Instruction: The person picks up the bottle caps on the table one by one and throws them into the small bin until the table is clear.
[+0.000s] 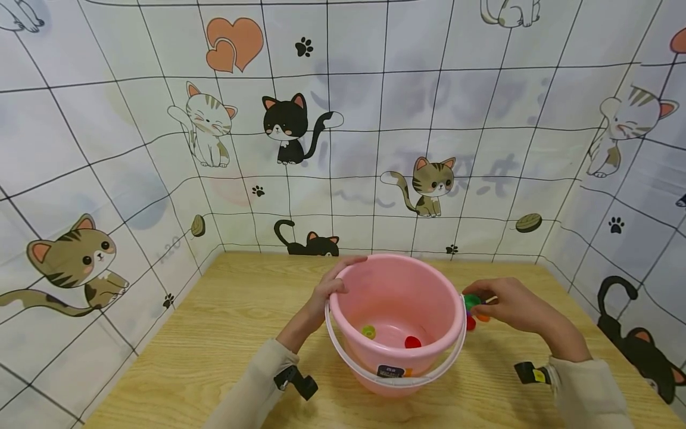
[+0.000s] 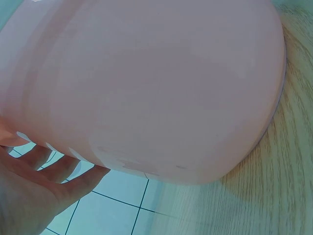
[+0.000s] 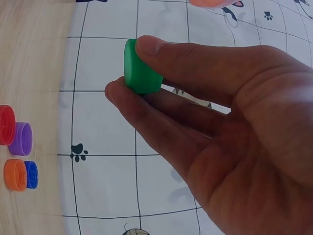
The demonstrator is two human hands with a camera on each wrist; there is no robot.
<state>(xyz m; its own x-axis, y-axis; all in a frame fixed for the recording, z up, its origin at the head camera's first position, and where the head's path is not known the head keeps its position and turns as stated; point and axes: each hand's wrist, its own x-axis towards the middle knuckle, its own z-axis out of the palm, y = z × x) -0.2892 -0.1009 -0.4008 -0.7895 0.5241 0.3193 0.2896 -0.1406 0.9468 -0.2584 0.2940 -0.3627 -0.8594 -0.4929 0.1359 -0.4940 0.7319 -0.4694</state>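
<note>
A pink bucket (image 1: 386, 292) stands upright on the wooden table, its white handle (image 1: 396, 379) hanging down across the front. My left hand (image 1: 325, 291) holds the bucket's left rim, and in the left wrist view its fingers (image 2: 80, 183) touch the outer wall. Just outside the right rim, my right hand (image 1: 511, 304) pinches a green bottle cap (image 3: 142, 68) between thumb and fingers. Inside the bucket, a yellow-green cap (image 1: 368, 332) and a red cap (image 1: 412, 342) lie at the bottom.
Right of the bucket lie several loose caps on the table (image 1: 241, 316): red (image 3: 6, 125), purple (image 3: 21, 138), orange (image 3: 15, 175) and blue (image 3: 32, 175). A cat-printed cloth wall (image 1: 354, 137) encloses the table at the back and both sides.
</note>
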